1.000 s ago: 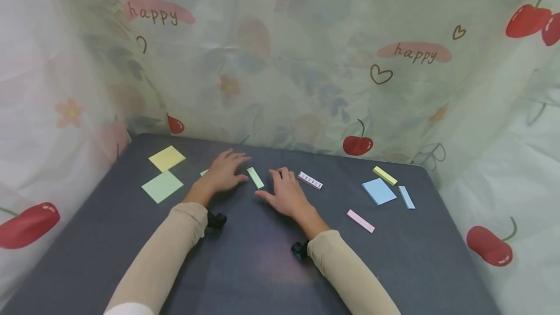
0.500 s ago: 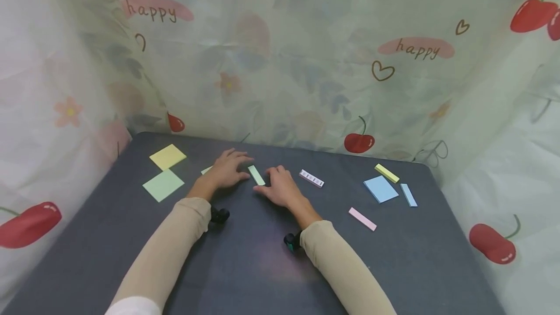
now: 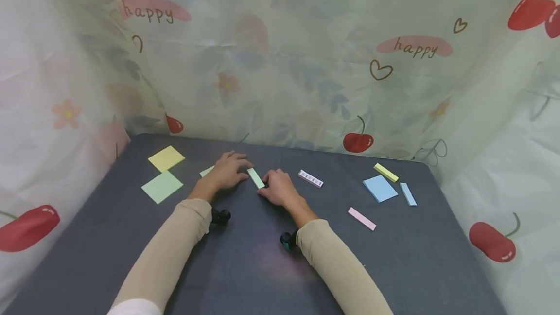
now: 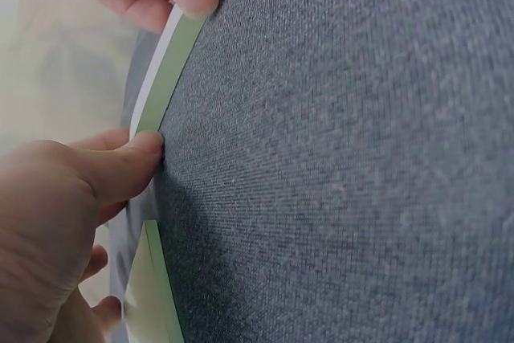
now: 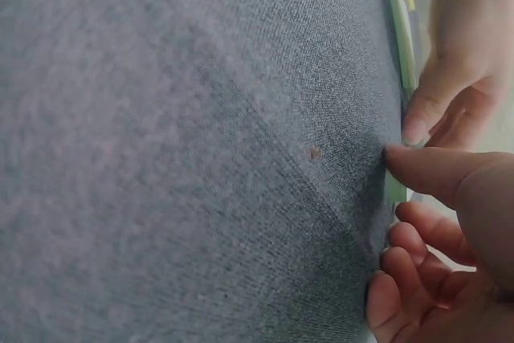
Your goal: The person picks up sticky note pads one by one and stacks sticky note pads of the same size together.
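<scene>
A narrow pale-green sticky-note pad (image 3: pixel 255 178) lies on the dark cloth between the two hands. My left hand (image 3: pixel 224 171) pinches its left end, with the thumb on the near side in the left wrist view. At the other end my right hand (image 3: pixel 279 188) pinches the pad between thumb and fingers. The left wrist view shows the strip's green long side (image 4: pixel 170 70) and both thumbs at its ends. Another light-green pad (image 3: pixel 206 171) sits beside my left hand, which partly hides it.
Yellow (image 3: pixel 166 158) and green square note pads (image 3: pixel 162 187) lie at left. Right of my right hand are a patterned strip (image 3: pixel 311 179), a pink strip (image 3: pixel 362 218), a blue square pad (image 3: pixel 380 188), a yellow strip (image 3: pixel 386 172) and a blue strip (image 3: pixel 408 194). A printed curtain (image 3: pixel 280 101) hangs behind.
My right hand has moved slightly left, and its thumb and fingers have closed on the near end of the narrow green pad. My left hand has moved slightly right onto the pad's other end.
</scene>
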